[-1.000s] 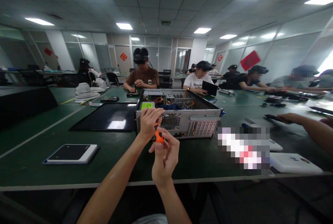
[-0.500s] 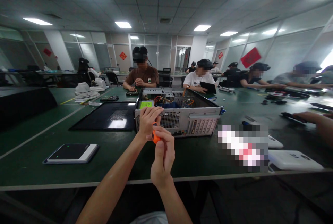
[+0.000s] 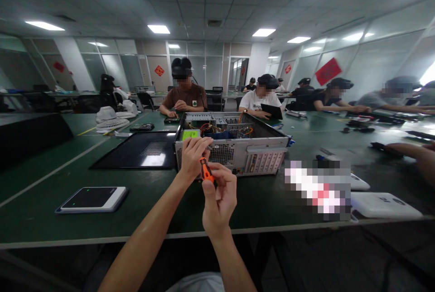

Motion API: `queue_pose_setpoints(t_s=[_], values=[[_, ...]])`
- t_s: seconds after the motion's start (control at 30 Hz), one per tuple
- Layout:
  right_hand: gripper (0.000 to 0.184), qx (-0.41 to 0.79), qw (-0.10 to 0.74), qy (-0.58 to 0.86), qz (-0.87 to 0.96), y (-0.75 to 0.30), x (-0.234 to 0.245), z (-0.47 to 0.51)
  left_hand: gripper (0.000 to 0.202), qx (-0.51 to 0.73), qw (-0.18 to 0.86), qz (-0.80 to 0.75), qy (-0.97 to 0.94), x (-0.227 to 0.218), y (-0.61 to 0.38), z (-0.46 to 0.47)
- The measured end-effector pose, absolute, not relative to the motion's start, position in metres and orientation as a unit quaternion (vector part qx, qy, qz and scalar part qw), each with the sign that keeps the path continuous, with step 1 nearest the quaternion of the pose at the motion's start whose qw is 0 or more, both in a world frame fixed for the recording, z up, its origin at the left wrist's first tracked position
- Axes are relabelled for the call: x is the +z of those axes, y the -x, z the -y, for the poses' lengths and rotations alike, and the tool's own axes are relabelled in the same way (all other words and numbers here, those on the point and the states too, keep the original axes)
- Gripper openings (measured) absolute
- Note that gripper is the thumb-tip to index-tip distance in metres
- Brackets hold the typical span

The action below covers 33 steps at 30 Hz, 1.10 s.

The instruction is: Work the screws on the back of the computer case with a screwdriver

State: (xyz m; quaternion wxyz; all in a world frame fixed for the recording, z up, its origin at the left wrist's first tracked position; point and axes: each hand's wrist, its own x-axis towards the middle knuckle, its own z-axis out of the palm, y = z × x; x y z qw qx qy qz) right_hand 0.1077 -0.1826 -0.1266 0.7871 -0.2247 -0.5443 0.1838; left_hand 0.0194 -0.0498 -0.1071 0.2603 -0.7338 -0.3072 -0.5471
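An open grey computer case (image 3: 244, 151) lies on the green table (image 3: 102, 231), its rear panel facing me and wires showing inside. My right hand (image 3: 219, 197) pinches the orange and black handle of a screwdriver (image 3: 205, 169). The tool points at the case's rear left corner. My left hand (image 3: 193, 156) is curled around the shaft near the tip, resting against the case's rear edge. The tip itself is hidden behind my left fingers.
The black side panel (image 3: 142, 149) lies flat left of the case. A white-edged tablet (image 3: 91, 199) sits near the front left. White devices (image 3: 384, 206) lie at the right, where another person's arm (image 3: 411, 151) reaches in. Several people sit across the table, and a white fan (image 3: 110, 122) stands far left.
My right hand has shifted its fingers on the screwdriver handle, turning it, while the left hand stays at the case's corner. The view has tilted slightly.
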Motion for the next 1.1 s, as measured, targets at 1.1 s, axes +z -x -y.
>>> queue_pose_setpoints(t_s=[1.1], values=[[0.032, 0.146, 0.756, 0.25, 0.587, -0.105, -0.124, 0.185, 0.042, -0.53, 0.271, 0.312, 0.741, -0.105, -0.015, 0.055]])
